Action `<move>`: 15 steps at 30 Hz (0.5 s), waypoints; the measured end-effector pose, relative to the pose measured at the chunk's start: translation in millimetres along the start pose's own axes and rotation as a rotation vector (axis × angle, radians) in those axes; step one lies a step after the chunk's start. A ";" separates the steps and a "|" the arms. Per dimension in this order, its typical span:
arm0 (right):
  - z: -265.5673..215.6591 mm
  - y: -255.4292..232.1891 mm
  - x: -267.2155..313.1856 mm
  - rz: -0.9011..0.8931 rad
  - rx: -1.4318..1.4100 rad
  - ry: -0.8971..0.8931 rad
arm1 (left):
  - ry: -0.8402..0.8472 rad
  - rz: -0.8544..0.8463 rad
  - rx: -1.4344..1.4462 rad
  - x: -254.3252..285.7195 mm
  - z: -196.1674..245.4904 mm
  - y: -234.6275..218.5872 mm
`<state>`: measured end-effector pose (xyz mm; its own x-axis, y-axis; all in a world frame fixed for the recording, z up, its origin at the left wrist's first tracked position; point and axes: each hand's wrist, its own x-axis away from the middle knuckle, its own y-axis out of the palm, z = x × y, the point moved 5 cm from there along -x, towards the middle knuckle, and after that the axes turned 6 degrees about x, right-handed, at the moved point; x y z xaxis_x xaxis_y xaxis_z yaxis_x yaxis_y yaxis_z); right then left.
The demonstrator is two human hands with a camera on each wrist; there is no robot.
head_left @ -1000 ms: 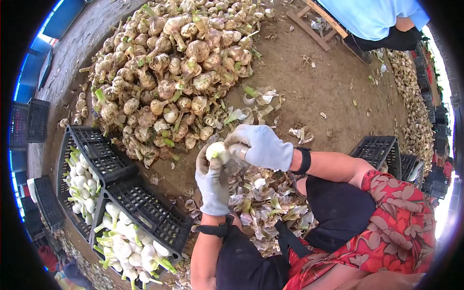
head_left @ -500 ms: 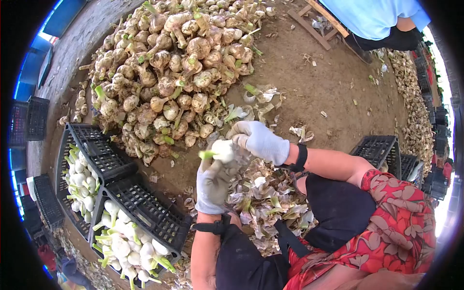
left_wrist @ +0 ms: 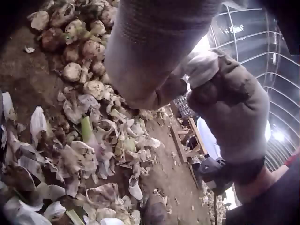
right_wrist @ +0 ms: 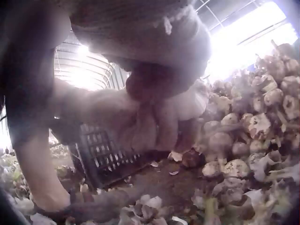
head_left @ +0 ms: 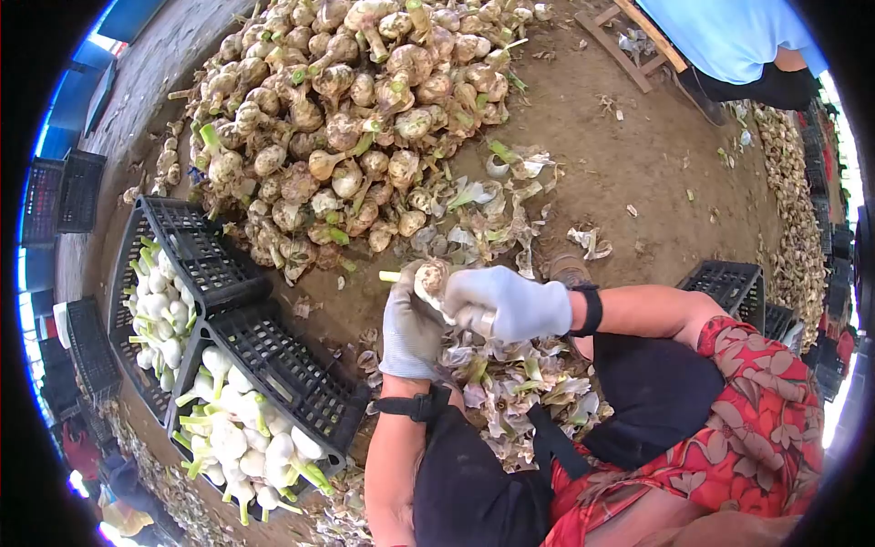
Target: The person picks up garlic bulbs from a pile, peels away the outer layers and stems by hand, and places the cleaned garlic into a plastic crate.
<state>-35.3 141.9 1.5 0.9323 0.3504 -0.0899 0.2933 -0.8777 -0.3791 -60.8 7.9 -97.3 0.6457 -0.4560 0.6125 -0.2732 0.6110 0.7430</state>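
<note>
Between both gloved hands point(head_left: 413, 335), which pinch it, sits a garlic bulb point(head_left: 431, 277)

Brown dirt floor point(head_left: 656, 182) spreads across the head view's upper middle, with a grey strip point(head_left: 173, 73) at upper left — blue panels point(head_left: 73, 105) line its edge. A wooden stool point(head_left: 612, 52) stands upper right. The left wrist view shows a curved, ribbed roof point(left_wrist: 255, 40) at upper right; white light point(right_wrist: 253, 42) glares upper right in the right wrist view.

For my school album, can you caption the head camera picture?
Gloved hands hold one garlic bulb near a garlic pile and black crates.
</note>
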 end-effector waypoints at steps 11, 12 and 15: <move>4.1 -96.4 -17.6 -0.152 0.485 0.175 | 0.045 0.197 0.222 15.8 31.5 -16.2; 9.8 -84.4 -17.1 -0.258 0.713 0.291 | 0.063 0.287 0.129 13.7 32.6 -22.5; 15.2 -62.0 -18.0 -0.138 0.312 0.298 | 0.311 0.449 -0.332 -6.4 43.8 -59.1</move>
<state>-73.5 194.9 12.6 0.9226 0.3075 0.2331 0.3840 -0.6727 -0.6325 -80.0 -53.6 -133.3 0.7096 0.0698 0.7011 -0.3625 0.8895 0.2783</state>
